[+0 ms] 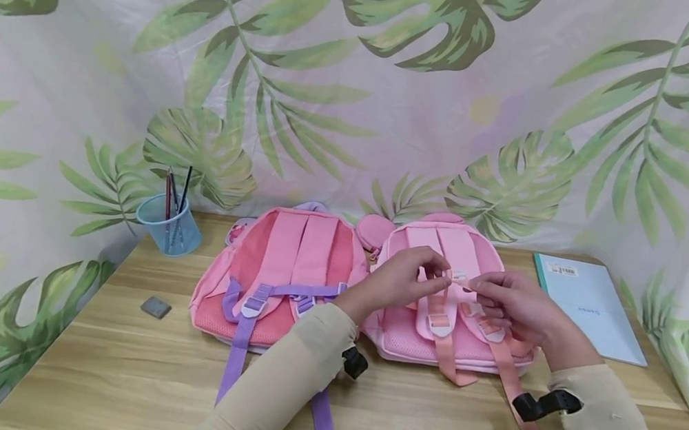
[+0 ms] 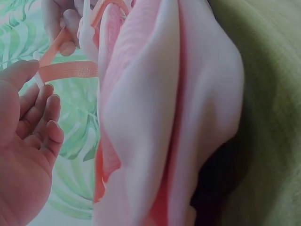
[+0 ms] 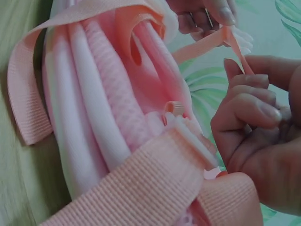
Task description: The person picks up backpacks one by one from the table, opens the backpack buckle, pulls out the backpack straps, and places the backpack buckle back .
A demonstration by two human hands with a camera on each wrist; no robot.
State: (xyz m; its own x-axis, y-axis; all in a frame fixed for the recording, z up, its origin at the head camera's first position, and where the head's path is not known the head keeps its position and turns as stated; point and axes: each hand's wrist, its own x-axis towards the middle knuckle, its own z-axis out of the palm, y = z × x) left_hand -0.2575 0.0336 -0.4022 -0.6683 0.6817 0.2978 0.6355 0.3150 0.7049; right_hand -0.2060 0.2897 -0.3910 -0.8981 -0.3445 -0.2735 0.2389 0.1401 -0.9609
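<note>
A light pink backpack (image 1: 396, 324) lies with its shoulder straps upward on the right side of the table. Above it, my left hand (image 1: 410, 277) pinches a small white buckle (image 3: 241, 40) between thumb and fingers. A narrow peach strap (image 2: 70, 70) runs from the backpack to this buckle. My right hand (image 1: 517, 301) pinches the strap's loose end, which is threaded at the buckle; in the right wrist view, the other right fingers (image 3: 249, 108) are curled. Wider peach straps (image 1: 512, 376) hang from white adjusters towards the table's front.
Beside it on the left lies a pink backpack with purple straps (image 1: 238, 353). A blue mesh cup (image 1: 174, 234) of pencils and a grey eraser (image 1: 155, 307) are further left. At the right is a light blue notebook (image 1: 591, 308). A leaf-patterned cloth (image 1: 415, 132) hangs behind.
</note>
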